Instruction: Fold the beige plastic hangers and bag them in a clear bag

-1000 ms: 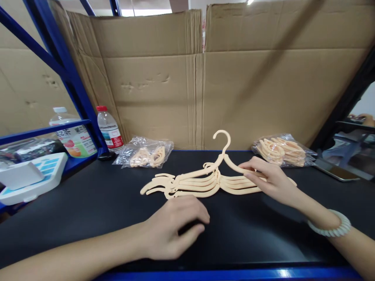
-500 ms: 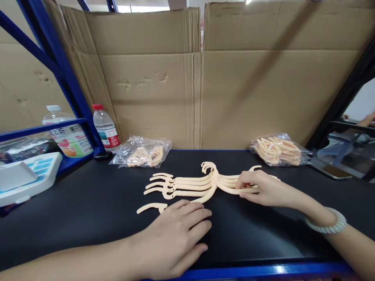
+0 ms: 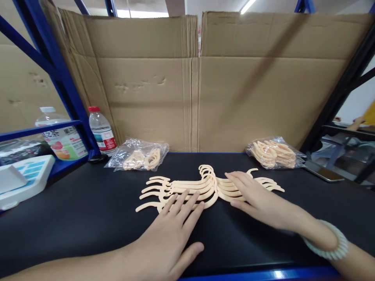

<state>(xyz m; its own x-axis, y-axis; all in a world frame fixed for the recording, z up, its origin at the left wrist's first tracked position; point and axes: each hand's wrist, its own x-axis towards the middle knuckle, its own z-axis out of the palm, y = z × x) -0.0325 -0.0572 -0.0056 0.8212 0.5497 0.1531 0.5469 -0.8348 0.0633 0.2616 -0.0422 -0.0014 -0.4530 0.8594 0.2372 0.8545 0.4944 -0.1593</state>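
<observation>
Several cream plastic folding hangers [image 3: 224, 191] lie overlapped in a row on the black tabletop, their hooks bunched at the top middle. Curved end pieces stick out at the left and right ends. My left hand [image 3: 168, 230] is open, its spread fingertips resting on the nearest hangers' left arms and hiding part of them. Across the right arms lies my right hand [image 3: 260, 201], fingers stretched out and thumb apart. It covers part of the arms beneath it, and nothing is seen gripped in it.
Clear bags of cream plastic parts lie at the back left [image 3: 140, 158] and back right [image 3: 275, 152]. A red-capped bottle [image 3: 102, 130] stands behind the left bag. A phone [image 3: 325, 171] lies far right; a white-and-blue case [image 3: 27, 177] sits left. Cardboard [image 3: 146, 86] walls the back.
My left hand has spread its fingers and moved up onto the hangers. My right hand has let go of the hanger arms and flattened over them. The nearest hanger now sits closer against the row.
</observation>
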